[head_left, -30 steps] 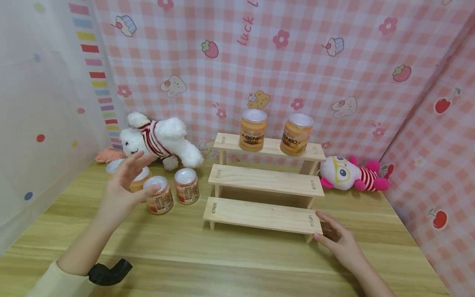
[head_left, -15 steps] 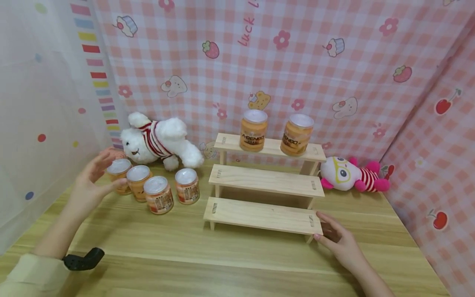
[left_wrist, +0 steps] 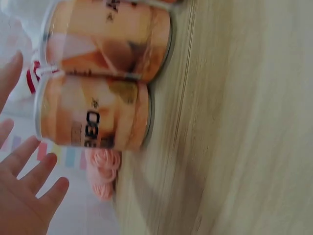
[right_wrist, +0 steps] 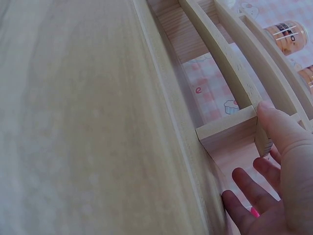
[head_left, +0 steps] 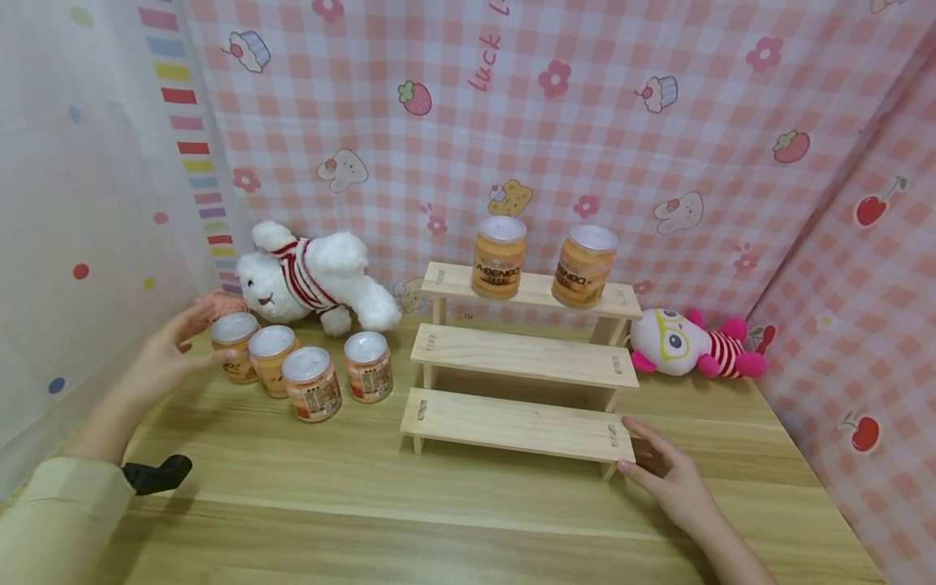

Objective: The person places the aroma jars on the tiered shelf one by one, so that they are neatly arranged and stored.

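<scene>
In the head view my left hand is at the leftmost can, an orange-labelled one with a silver lid. Its thumb overlaps the can's front there. The left wrist view has the fingers spread, with a gap between them and that can's lid end. Three similar cans stand close by, among them an orange can right beside it. My right hand grips the right end of the lowest step of a three-tier wooden display stand, thumb at the front corner and index finger at the rear one.
Two more cans, a left one and a right one, stand on the top step. A white plush dog lies behind the loose cans, near pink yarn. A pink plush toy lies right of the stand.
My left hand has moved left, from over the nearer cans to the leftmost can, and come lower. The right hand, stand and cans have stayed put.
</scene>
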`<action>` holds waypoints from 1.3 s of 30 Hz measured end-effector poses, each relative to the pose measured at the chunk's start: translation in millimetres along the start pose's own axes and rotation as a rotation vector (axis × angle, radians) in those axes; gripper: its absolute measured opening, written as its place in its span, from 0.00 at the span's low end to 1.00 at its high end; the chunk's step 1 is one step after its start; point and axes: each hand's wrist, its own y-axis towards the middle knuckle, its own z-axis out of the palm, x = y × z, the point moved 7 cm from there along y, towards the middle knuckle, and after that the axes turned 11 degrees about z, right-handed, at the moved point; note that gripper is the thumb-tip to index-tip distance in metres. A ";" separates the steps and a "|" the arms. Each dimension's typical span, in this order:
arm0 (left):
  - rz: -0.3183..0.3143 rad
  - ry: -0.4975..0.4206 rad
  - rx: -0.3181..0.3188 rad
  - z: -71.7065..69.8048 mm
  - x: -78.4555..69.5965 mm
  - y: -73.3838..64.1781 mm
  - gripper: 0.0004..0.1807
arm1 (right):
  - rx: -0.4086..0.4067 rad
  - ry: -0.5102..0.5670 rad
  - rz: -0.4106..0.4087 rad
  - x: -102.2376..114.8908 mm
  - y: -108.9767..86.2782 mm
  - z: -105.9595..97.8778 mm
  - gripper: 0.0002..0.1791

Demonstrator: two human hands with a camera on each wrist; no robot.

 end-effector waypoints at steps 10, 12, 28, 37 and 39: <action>0.075 0.012 0.136 2.0 9.0 17.0 0.45 | -0.011 -0.008 -0.001 1.8 0.2 -0.4 0.31; 0.113 0.010 0.145 3.7 7.8 19.8 0.42 | -0.011 -0.010 0.002 1.3 0.3 -0.6 0.31; 0.030 0.112 0.188 7.5 23.5 25.3 0.41 | -0.007 -0.013 -0.004 0.6 0.9 -0.9 0.31; -0.002 0.105 0.127 3.1 27.0 19.0 0.39 | 0.000 -0.016 0.004 0.4 0.6 -0.2 0.31; -0.022 0.104 0.102 -0.2 28.6 16.0 0.39 | 0.001 -0.015 0.004 0.7 0.5 -0.3 0.31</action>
